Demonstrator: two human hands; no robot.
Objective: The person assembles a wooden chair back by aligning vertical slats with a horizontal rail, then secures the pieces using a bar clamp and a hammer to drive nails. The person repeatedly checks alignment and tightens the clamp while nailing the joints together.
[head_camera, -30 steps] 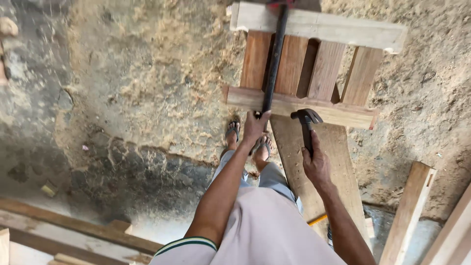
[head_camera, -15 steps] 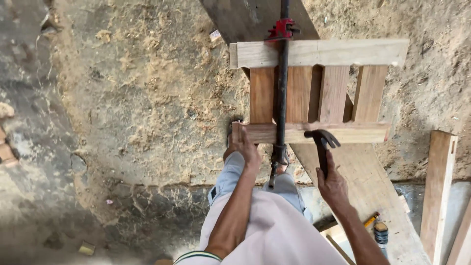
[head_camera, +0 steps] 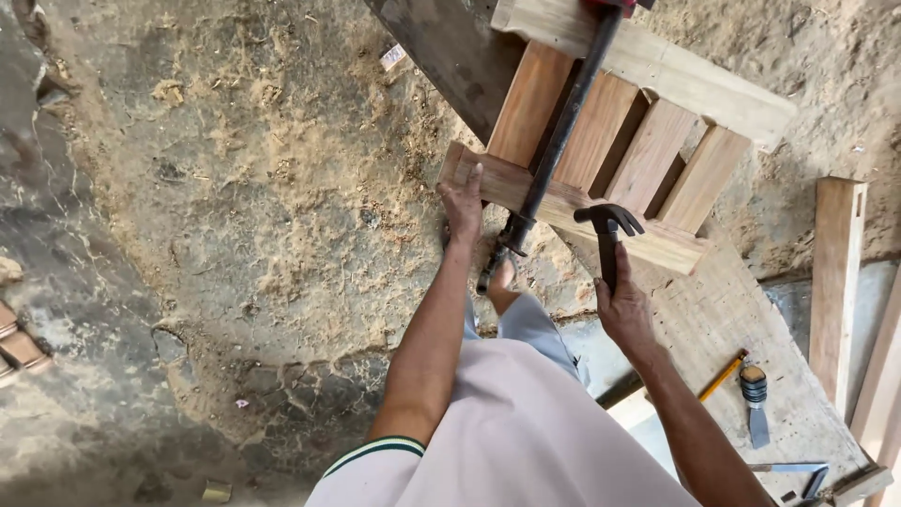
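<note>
The person wears a pale, pinkish-white short-sleeved shirt (head_camera: 526,432) that fills the lower middle of the view. The cuff (head_camera: 375,449) of its left sleeve carries a dark green band edged with a thin white stripe, just left of the shirt's main body. Both forearms are bare from the sleeves down, and the left hand (head_camera: 463,202) and right hand (head_camera: 623,305) are ungloved, with no watch or rings that can be made out. Above the shirt, light grey-blue trousers (head_camera: 526,324) show, and above them a bare foot (head_camera: 500,282) in an open sandal.
</note>
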